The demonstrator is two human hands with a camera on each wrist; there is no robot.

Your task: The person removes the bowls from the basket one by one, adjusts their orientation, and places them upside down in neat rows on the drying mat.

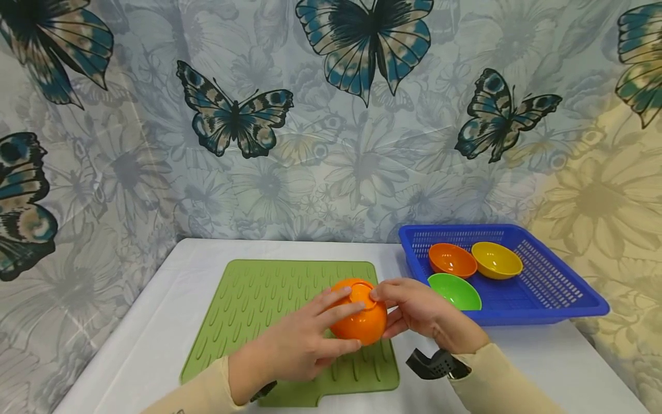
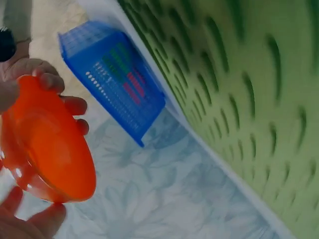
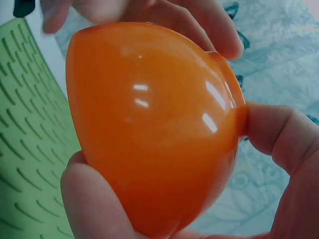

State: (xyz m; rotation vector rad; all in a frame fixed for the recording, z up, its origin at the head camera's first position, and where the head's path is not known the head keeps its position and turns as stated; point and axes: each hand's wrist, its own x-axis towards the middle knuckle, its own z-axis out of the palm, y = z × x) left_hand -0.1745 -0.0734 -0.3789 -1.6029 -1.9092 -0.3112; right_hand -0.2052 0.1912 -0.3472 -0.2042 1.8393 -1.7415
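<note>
Both hands hold an orange bowl (image 1: 369, 328) above the front right part of a green ribbed mat (image 1: 269, 293). Its round base faces up toward the head camera. My left hand (image 1: 305, 339) spans the bowl's left side, fingers across the base and thumb lower down near the rim. At the other side my right hand (image 1: 421, 313) pinches it, with the thumb on the base ring. The right wrist view shows the bowl's glossy outside (image 3: 149, 114) between the right fingers, the left fingers (image 3: 179, 25) lying behind it. In the left wrist view the bowl's rim side (image 2: 60, 149) shows.
A blue basket (image 1: 548, 310) stands at the right on a white table (image 1: 201, 253). Inside it are another orange bowl (image 1: 452, 260), a yellow bowl (image 1: 496, 260) and a green bowl (image 1: 455, 291). Behind the table hangs a butterfly-print cloth (image 1: 341, 190).
</note>
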